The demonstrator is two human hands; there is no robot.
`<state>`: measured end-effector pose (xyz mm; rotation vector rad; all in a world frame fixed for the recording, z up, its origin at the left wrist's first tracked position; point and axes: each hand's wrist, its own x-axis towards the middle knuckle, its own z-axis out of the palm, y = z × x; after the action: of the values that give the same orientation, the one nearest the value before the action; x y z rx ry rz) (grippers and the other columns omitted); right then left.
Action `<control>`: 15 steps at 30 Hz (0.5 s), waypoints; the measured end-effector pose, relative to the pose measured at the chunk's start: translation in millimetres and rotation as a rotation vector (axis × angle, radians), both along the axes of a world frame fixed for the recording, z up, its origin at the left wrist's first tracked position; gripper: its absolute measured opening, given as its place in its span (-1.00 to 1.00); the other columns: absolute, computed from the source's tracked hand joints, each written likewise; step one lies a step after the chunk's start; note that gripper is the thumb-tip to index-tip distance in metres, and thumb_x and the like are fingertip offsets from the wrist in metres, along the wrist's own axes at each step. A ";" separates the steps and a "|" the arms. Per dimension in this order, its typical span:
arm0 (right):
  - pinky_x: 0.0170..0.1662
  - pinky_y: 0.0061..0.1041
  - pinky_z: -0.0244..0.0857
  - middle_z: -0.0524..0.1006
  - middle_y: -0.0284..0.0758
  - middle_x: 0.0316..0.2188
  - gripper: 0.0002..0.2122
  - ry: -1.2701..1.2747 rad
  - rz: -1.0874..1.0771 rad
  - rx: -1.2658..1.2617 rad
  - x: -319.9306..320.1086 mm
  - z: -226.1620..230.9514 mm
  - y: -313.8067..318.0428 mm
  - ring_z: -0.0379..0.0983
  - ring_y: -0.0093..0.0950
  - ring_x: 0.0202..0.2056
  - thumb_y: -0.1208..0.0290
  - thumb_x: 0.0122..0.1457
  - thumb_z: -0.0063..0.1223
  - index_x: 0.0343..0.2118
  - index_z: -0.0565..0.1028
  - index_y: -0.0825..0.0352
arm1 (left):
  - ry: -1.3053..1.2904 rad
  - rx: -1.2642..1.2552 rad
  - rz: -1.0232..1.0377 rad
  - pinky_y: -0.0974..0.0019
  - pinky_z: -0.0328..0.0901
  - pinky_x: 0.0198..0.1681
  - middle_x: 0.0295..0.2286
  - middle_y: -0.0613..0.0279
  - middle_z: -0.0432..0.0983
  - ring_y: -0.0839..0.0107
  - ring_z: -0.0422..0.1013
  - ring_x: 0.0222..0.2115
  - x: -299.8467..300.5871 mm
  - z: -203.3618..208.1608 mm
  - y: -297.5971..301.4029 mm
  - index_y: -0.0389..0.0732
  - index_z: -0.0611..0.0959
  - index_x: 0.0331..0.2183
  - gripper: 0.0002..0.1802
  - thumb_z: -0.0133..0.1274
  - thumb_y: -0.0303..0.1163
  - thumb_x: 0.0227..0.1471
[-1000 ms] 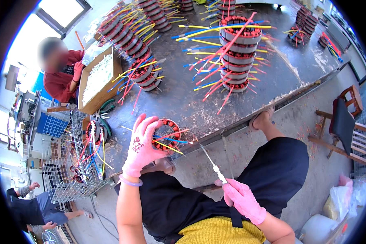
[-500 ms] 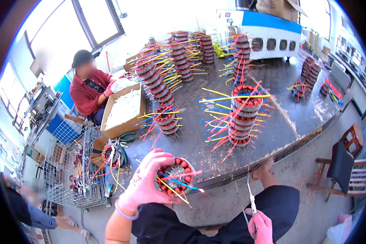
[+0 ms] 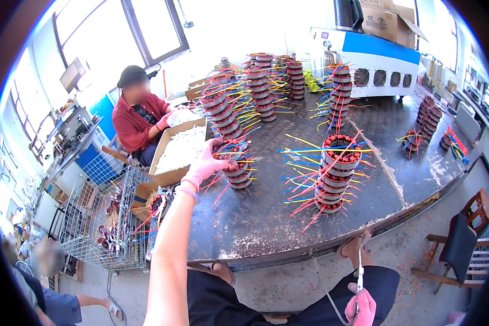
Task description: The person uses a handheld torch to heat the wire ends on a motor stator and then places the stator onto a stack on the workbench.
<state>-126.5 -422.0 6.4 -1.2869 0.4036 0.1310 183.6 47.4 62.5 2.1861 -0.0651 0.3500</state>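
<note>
My left hand point(image 3: 205, 164), in a pink glove, reaches forward to a short stack of motor stators point(image 3: 238, 176) on the table. Its fingers are closed round a stator point(image 3: 233, 148) at the top of that stack, and they hide part of it. Low on the right, over my lap, my gloved right hand point(image 3: 361, 308) grips a slim tool point(image 3: 360, 277) with a long metal shaft and a pale middle. Its exact kind is unclear. To the right of the short stack stands a taller stator stack point(image 3: 333, 179), with red, blue and yellow wires sticking out.
More stator stacks point(image 3: 261, 89) stand farther back on the dark table point(image 3: 277, 228). A carton of white pieces point(image 3: 180, 148) sits at the left, beside a co-worker point(image 3: 138, 117). A wire basket point(image 3: 106, 233) is left of the table, a chair point(image 3: 459, 239) at right.
My left hand has carried the stator forward from near the table's front edge to the top of the short stack. My right hand still holds the slim tool. The view has shifted slightly.
</note>
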 end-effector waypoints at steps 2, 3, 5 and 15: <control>-0.65 -0.68 -0.22 0.17 -0.58 -0.70 -0.65 0.005 0.011 -0.018 2.7 -0.5 -2.1 -0.01 -0.77 -0.71 0.25 0.41 -0.15 -0.03 0.50 0.46 | -0.011 0.018 -0.005 0.28 0.30 0.12 -0.03 0.06 0.47 0.31 0.43 -0.02 8.5 -7.3 -6.0 -0.34 0.44 0.08 0.00 0.53 -0.29 -0.45; -0.65 -0.68 -0.22 0.17 -0.58 -0.71 -0.65 0.006 0.010 -0.015 3.9 -0.3 -1.5 -0.01 -0.77 -0.71 0.24 0.41 -0.15 -0.02 0.50 0.46 | 0.032 0.082 0.032 0.28 0.32 0.10 -0.04 0.04 0.47 0.28 0.43 -0.02 7.8 -10.5 -6.0 -0.35 0.46 0.06 -0.01 0.53 -0.28 -0.46; -0.65 -0.67 -0.22 0.17 -0.59 -0.71 -0.64 0.010 0.005 -0.017 6.0 0.1 -1.0 -0.01 -0.76 -0.71 0.24 0.41 -0.15 -0.01 0.50 0.46 | 0.033 0.103 0.051 0.28 0.29 0.14 0.01 0.05 0.42 0.31 0.40 0.02 6.9 -15.7 -14.2 -0.35 0.41 0.10 0.02 0.52 -0.32 -0.44; -0.66 -0.64 -0.23 0.16 -0.56 -0.74 -0.65 -0.055 0.026 -0.058 8.1 -1.8 3.0 -0.02 -0.74 -0.74 0.19 0.41 -0.16 -0.54 0.30 0.20 | 0.108 0.107 -0.106 0.28 0.20 0.23 0.13 0.00 0.32 0.29 0.32 0.12 10.3 -18.6 2.0 -0.35 0.27 0.23 0.06 0.47 -0.34 -0.27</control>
<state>-118.4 -419.0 4.6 -1.3501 0.3459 0.1065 193.9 49.4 43.9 2.2932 -0.1423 0.1719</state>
